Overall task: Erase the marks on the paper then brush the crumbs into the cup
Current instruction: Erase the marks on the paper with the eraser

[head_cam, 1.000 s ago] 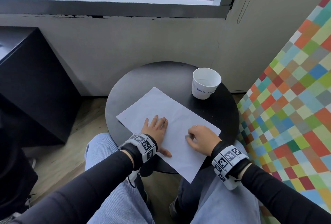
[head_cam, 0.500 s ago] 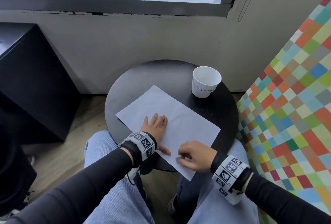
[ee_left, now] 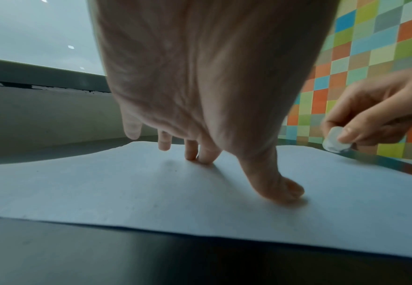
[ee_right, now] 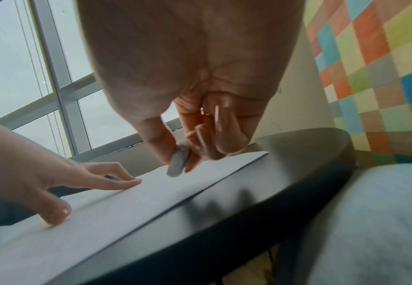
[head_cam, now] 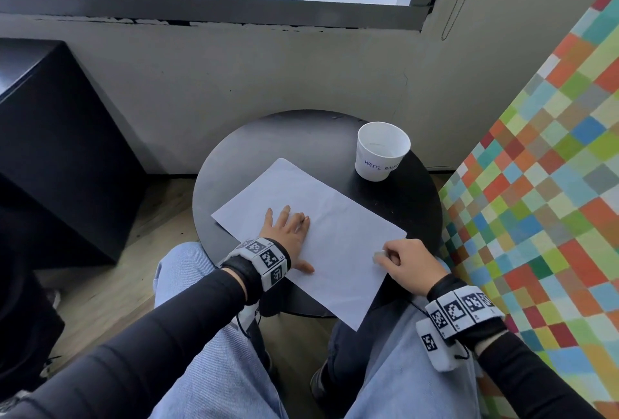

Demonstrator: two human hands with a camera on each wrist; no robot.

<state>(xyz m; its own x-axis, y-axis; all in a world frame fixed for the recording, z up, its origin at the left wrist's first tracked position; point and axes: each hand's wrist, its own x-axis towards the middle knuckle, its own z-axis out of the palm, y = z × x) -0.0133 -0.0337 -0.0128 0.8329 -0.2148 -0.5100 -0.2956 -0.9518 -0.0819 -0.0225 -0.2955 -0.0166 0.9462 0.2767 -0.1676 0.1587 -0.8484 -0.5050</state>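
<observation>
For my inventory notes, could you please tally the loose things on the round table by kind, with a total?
Paper sheet: 1, pressed flat by the left hand
Eraser: 1, pinched in the right hand
Cup: 1, white, marked "WASTE"
Total: 3 on the table

Head view: from above, looking down and forward over both hands.
Left wrist view: low, close behind left hand [ee_left: 200,86], facing its fingers.
Right wrist view: low, close behind right hand [ee_right: 188,77].
Shared: paper [head_cam: 335,237], both hands.
</observation>
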